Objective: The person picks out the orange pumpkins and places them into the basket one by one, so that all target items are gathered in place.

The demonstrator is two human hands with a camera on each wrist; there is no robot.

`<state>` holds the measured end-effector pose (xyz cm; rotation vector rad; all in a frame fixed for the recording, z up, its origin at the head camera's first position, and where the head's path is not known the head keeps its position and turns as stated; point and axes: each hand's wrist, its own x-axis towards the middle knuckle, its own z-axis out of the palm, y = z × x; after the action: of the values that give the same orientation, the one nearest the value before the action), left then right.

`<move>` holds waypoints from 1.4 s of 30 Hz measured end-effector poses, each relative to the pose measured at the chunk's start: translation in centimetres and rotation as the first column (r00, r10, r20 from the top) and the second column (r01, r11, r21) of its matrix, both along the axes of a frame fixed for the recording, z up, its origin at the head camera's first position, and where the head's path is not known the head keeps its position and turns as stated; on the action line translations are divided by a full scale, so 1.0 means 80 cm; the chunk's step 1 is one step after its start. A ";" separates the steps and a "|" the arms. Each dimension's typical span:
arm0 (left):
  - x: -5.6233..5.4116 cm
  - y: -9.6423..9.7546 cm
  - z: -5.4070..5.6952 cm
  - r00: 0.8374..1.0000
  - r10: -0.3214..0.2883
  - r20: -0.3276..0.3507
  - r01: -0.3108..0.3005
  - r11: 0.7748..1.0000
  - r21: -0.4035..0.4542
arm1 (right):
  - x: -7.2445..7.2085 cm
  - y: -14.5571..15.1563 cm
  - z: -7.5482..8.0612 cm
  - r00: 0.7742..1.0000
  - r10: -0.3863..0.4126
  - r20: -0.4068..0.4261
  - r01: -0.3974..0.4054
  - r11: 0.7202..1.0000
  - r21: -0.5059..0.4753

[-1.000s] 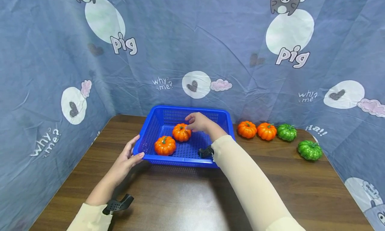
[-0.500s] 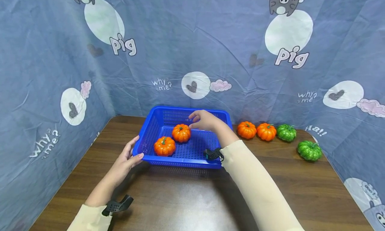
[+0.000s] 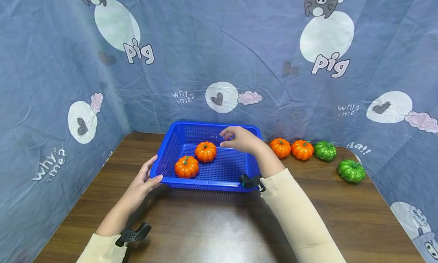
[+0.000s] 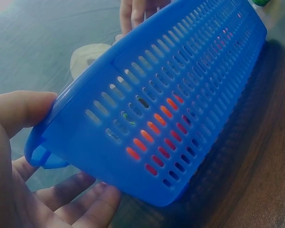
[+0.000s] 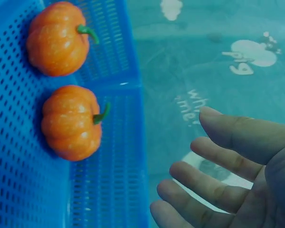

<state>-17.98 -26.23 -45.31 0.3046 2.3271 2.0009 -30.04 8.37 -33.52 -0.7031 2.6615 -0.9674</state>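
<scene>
- Here's the right hand (image 3: pixel 244 140), hanging over the right half of the basket (image 3: pixel 205 182), its grip half-wide: thumb and fingers apart, nothing between them.
- The left hand (image 3: pixel 143 181) has the basket's front-left corner, thumb over the rim, fingers curled underneath: a grip full of basket.
- Two orange pumpkins sit inside: the front pumpkin (image 3: pixel 186 168) by the front-left corner, the rear pumpkin (image 3: pixel 205 152) behind it, nearer the middle.
- The step in hand looks like placing or sorting within the basket, right hand between grasps; the next move would call for a wider grip over whichever pumpkin is chosen, left hand steadying.
- And the lie of things! The basket's long axis runs left to right, along the bench's (image 3: pixel 212 225) back edge.
- Both pumpkins are squat and round, no clear long axis, green stems (image 5: pixel 103 114) up.
</scene>
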 end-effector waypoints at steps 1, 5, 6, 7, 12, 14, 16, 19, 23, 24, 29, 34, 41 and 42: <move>0.000 0.000 0.000 1.000 0.001 0.001 -0.001 1.000 -0.001 | 0.003 0.002 0.001 1.000 -0.003 -0.011 0.003 1.000 -0.004; 0.001 0.000 0.001 1.000 0.002 0.001 -0.002 1.000 0.001 | 0.012 0.013 0.005 0.999 -0.017 -0.052 0.015 1.000 -0.025; 0.001 0.000 0.001 1.000 0.002 0.000 -0.002 1.000 0.004 | 0.015 0.016 0.005 0.998 -0.021 -0.059 0.019 0.999 -0.034; 0.001 0.000 0.001 1.000 0.002 -0.001 -0.002 1.000 0.006 | 0.016 0.019 0.005 0.997 -0.025 -0.068 0.022 0.999 -0.043; 0.001 0.001 0.002 1.000 0.000 -0.001 0.000 1.000 0.010 | 0.027 0.034 0.006 0.994 -0.050 -0.097 0.043 0.996 -0.079; 0.001 0.001 0.002 1.000 0.001 0.001 -0.001 1.000 0.008 | 0.030 0.040 0.006 0.992 -0.069 -0.109 0.060 0.995 -0.083; 0.001 0.001 0.002 1.000 0.002 0.002 -0.002 1.000 0.006 | 0.033 0.045 0.005 0.989 -0.082 -0.123 0.072 0.994 -0.085; 0.001 0.001 0.002 1.000 0.000 -0.001 0.000 1.000 0.004 | 0.039 0.053 0.004 0.985 -0.101 -0.137 0.088 0.992 -0.093; 0.001 0.001 0.002 1.000 -0.003 -0.007 0.003 1.000 0.007 | 0.045 0.062 0.002 0.982 -0.120 -0.148 0.103 0.987 -0.122; 0.001 0.001 0.001 1.000 -0.003 -0.007 0.003 1.000 0.007 | 0.046 0.064 0.000 0.980 -0.127 -0.151 0.108 0.986 -0.131; 0.001 0.001 0.001 1.000 -0.001 -0.007 0.001 1.000 0.005 | 0.055 0.078 -0.005 0.975 -0.157 -0.155 0.130 0.977 -0.170; 0.002 0.000 0.001 1.000 -0.001 -0.013 0.001 1.000 0.018 | 0.060 0.088 -0.012 0.971 -0.180 -0.157 0.147 0.968 -0.203; 0.003 0.002 0.003 1.000 -0.011 -0.018 0.012 0.999 0.035 | 0.063 0.103 -0.030 0.956 -0.213 -0.202 0.168 0.961 -0.218; 0.003 0.002 0.004 1.000 -0.012 -0.020 0.012 0.999 0.035 | 0.063 0.105 -0.032 0.953 -0.219 -0.208 0.173 0.960 -0.222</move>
<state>-17.77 -26.04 -45.01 0.3414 2.2985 2.0441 -25.03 16.74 -36.11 -0.6325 2.9085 -1.2965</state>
